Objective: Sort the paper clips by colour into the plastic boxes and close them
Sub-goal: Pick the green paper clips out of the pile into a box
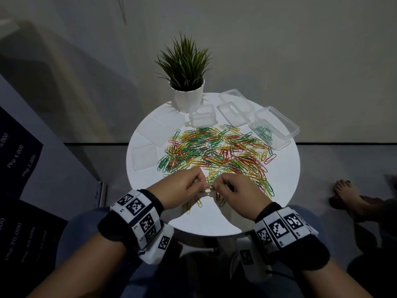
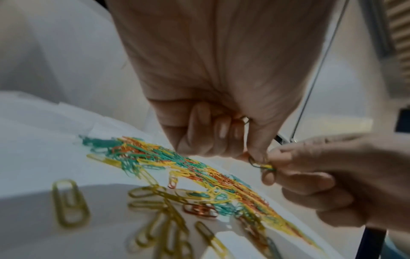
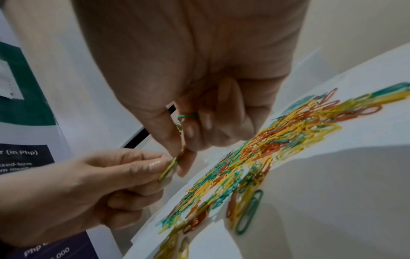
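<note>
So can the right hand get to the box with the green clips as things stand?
Probably yes: the box with the green clips sits open at the table's right edge, nothing standing between, though the right hand is busy pinching clips with the left hand.

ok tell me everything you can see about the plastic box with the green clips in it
The clear plastic box sits open at the right far edge of the white round table, a shallow rectangular tray with a small tab at its near corner. Only green paper clips lie in it, a loose handful. No hand touches it.
</note>
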`<action>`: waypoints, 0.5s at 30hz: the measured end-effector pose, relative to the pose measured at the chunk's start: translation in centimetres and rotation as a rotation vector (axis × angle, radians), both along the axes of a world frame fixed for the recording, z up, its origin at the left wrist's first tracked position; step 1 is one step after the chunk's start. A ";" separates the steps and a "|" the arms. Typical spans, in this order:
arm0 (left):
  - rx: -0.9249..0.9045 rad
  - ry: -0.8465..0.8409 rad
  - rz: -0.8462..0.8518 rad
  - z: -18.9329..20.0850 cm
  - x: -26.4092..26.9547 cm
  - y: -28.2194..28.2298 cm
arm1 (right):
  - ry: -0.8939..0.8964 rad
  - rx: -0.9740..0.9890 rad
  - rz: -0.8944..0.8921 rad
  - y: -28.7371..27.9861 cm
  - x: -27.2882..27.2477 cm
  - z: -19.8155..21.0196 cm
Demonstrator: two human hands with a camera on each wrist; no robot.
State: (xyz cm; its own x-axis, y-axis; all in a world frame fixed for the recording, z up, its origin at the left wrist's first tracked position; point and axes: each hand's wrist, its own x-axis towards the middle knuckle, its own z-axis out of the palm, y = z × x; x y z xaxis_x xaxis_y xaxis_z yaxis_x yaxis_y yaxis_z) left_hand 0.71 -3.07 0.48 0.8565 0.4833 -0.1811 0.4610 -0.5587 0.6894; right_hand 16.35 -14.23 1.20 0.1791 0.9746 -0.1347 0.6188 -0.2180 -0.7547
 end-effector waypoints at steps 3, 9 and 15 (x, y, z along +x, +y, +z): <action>-0.042 -0.046 0.033 -0.3 0.1 -0.1 | 0.019 0.017 -0.031 0.1 0.1 -0.2; -0.117 -0.175 0.123 -0.3 -0.2 0.2 | 0.093 0.016 -0.120 0.3 0.5 -1.4; -0.137 -0.222 0.177 -0.1 0.2 -0.4 | 0.160 0.032 -0.133 0.0 0.2 -1.3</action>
State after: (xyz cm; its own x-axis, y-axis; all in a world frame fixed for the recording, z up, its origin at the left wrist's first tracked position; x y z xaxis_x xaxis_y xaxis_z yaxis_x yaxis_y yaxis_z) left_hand 0.88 -3.45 0.40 0.7871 0.6125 -0.0729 0.3729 -0.3782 0.8473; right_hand 16.60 -14.23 -0.14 0.2856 0.9480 -0.1406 0.4582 -0.2639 -0.8487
